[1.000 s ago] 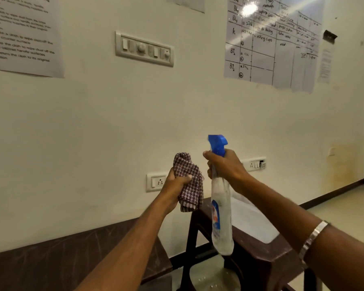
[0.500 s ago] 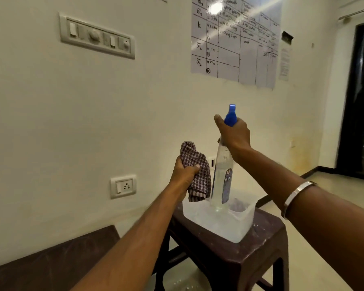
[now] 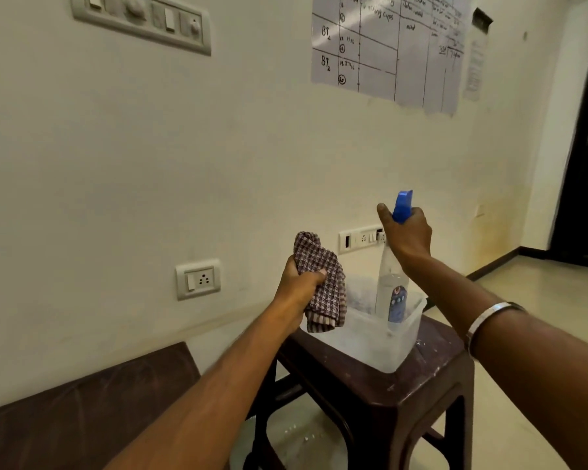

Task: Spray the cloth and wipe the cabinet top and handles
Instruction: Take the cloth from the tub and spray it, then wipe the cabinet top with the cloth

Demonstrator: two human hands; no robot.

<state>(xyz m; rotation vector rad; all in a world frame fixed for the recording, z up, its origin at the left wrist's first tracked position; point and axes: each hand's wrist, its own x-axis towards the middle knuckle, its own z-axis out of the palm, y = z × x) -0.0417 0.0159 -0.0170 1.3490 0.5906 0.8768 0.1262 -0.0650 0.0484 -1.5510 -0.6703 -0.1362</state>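
Stool (image 3: 421, 385) below, left hand (image 3: 299, 286) clutching cloth (image 3: 323, 283), right hand (image 3: 408, 232) gripping bottle (image 3: 392, 286)

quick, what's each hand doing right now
Left hand: grips the checked cloth.
Right hand: holds the spray bottle by its neck.

Both forearms are bare, with no sleeves in view. A flat silver metal bangle (image 3: 486, 318) circles the right wrist.
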